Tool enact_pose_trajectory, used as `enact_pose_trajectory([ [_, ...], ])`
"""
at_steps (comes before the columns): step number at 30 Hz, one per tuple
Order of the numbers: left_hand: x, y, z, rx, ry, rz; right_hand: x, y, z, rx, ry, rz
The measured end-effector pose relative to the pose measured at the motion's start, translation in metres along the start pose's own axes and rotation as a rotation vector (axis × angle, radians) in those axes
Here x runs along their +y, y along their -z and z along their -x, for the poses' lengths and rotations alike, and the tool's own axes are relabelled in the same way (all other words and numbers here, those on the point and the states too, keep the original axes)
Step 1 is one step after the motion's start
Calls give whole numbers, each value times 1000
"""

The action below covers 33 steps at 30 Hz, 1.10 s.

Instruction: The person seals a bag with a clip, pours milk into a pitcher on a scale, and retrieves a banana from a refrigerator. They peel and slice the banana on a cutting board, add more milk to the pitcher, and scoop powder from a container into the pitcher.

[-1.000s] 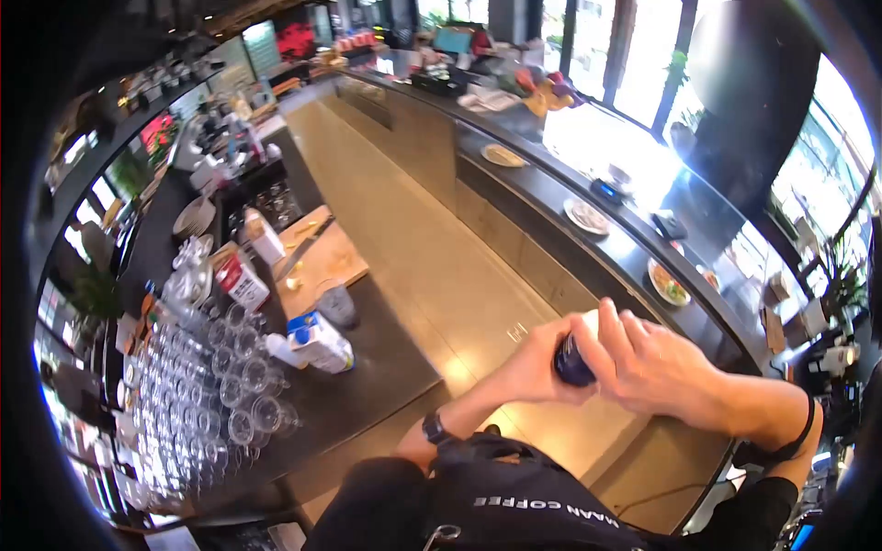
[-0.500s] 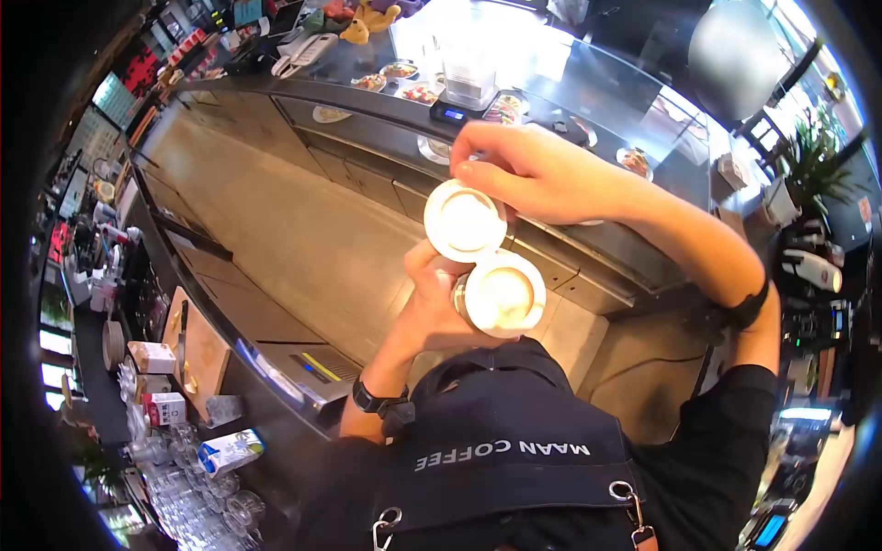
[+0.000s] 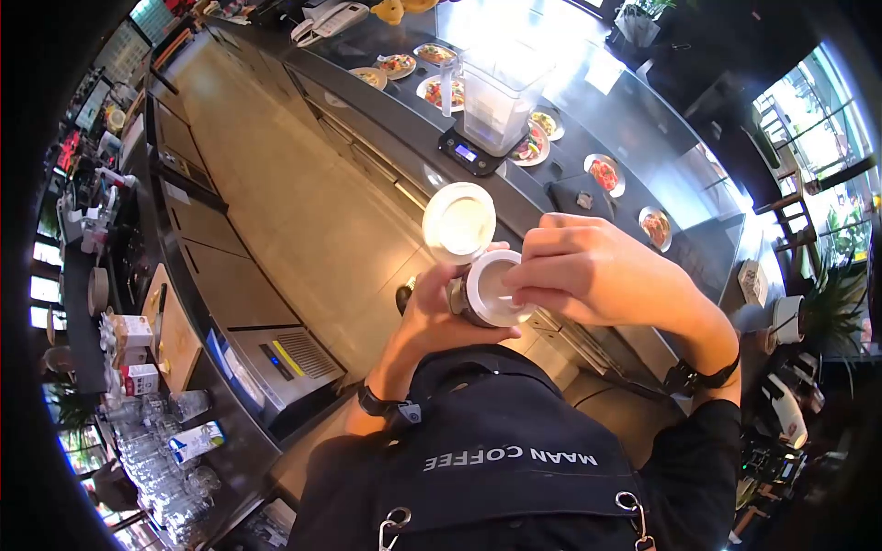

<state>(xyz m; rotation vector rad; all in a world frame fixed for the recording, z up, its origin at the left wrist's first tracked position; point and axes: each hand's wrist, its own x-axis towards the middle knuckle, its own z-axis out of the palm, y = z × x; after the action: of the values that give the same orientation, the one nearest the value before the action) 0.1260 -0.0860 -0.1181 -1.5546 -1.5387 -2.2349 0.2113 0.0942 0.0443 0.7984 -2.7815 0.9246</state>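
Observation:
My left hand [image 3: 436,312] is wrapped round a small container [image 3: 491,286] with a white rim, its opening facing the camera. A round white lid [image 3: 459,221] stands flipped open at its upper side. My right hand [image 3: 579,271] has its fingers bent together over the container's mouth, the fingertips just inside the rim. Whatever those fingertips hold, if anything, is hidden.
On the counter ahead, a clear pitcher [image 3: 497,106] rests on a black scale [image 3: 471,152] among several plates of food. To the left, a wooden board [image 3: 184,340], cartons and glassware [image 3: 152,459] line another counter. Brown floor [image 3: 276,184] runs between.
My right hand has moved from above the lid down to the container's mouth. The view has shifted, showing the scale and pitcher lower in the frame.

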Motion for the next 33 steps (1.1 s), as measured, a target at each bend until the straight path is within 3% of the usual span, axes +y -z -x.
enact_pose_trajectory([
  [6,-44,20,-37,-88,61,-117,49,13,-26,-137,-69,23],
  [10,-85,54,-57,-247,101,-144,88,-24,-46,93,-54,303],
  [13,-123,71,-75,-133,71,15,93,-30,-78,271,-118,388],
  [14,-133,77,-84,-84,78,75,96,-28,-90,312,-158,383],
  [18,-163,121,-128,-308,49,57,114,-17,-128,464,-254,348],
  [21,-187,139,-155,-317,0,122,125,-7,-148,566,-289,322],
  [28,-214,164,-193,-375,-29,168,156,1,-184,540,-413,302],
  [33,-226,169,-204,-387,8,146,160,16,-188,482,-422,452],
])
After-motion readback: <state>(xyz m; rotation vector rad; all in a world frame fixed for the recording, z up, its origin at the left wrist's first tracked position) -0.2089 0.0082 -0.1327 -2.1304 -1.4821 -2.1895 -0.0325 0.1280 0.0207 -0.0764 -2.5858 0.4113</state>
